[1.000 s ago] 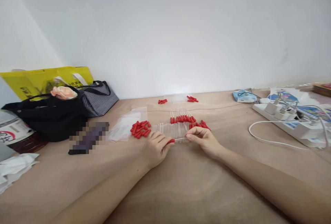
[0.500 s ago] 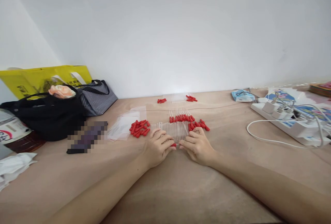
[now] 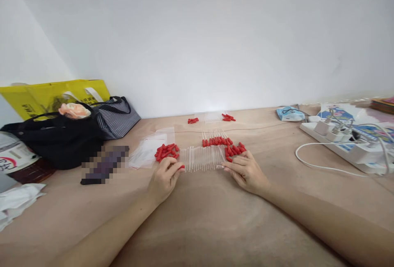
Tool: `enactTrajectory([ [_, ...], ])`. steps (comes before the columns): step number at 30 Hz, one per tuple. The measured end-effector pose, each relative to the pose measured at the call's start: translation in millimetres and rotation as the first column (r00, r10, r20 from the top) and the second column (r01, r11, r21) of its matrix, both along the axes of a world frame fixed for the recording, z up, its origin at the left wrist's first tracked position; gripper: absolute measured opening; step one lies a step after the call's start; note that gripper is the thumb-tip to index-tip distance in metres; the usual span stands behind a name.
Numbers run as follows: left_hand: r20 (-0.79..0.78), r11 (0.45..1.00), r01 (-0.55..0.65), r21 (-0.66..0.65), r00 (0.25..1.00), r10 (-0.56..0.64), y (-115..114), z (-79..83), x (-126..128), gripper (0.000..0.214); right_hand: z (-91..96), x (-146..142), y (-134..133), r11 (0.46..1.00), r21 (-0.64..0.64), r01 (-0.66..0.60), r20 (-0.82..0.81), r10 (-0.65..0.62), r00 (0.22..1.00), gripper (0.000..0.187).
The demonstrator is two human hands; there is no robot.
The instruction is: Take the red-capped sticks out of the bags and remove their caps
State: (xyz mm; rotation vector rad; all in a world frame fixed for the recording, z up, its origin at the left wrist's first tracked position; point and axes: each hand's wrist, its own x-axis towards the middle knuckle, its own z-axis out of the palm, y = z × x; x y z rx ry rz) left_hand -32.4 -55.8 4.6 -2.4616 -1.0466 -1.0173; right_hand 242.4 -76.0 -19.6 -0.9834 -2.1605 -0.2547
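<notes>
My left hand [image 3: 164,178] pinches a red rubber bulb [image 3: 181,167] between thumb and fingertips, beside the left end of a row of thin clear dropper tubes [image 3: 201,158]. At the row's right end, my right hand [image 3: 250,173] grips a short clear tube [image 3: 220,166] whose end sticks out leftward. A pile of red bulbs [image 3: 166,151] lies behind my left hand, another pile of bulbs [image 3: 235,151] behind my right. Beyond the row lie several tubes with red bulbs on their near ends [image 3: 217,140].
Clear plastic bags [image 3: 149,148] lie left of the bulbs, near a blurred dark object [image 3: 106,164]. Further left stand a black bag [image 3: 61,143] and a striped bag [image 3: 117,117]. On the right are a power strip [image 3: 344,148] with cables and a blue mask [image 3: 289,113].
My hands have drawn apart from the middle, where they met around a red bulb and a clear tube. The left moved left with a bulb; the right moved right with a tube.
</notes>
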Motion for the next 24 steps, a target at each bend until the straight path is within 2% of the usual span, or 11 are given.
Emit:
enactTrajectory([
  [4, 0.154, 0.984, -0.169, -0.048, 0.973, 0.174, 14, 4.1, -12, 0.026, -5.7, -3, 6, 0.998, -0.058, 0.03, -0.037, -0.032, 0.999, 0.033],
  [9, 0.151, 0.949, -0.289, -0.129, 0.94, 0.307, 37, 6.6, -29, 0.027, -1.8, -5, 17, 0.993, -0.095, 0.065, -0.189, -0.082, 0.979, 0.021],
  [14, 0.011, 0.954, -0.287, -0.091, 0.957, 0.289, 45, -0.6, -36, 0.012, 9.8, -11, 29, 0.964, -0.081, 0.252, -0.065, -0.257, 0.964, 0.019],
  [18, -0.032, 0.955, -0.288, -0.065, 0.958, 0.287, 44, -3.3, -35, 0.013, 13.0, -23, 36, 0.922, -0.043, 0.384, 0.054, -0.382, 0.923, 0.023],
  [24, -0.023, 0.96, -0.277, -0.041, 0.961, 0.277, 38, -0.5, -31, 0.017, 13.5, -39, 39, 0.884, -0.096, 0.457, 0.207, -0.432, 0.878, 0.022],
])
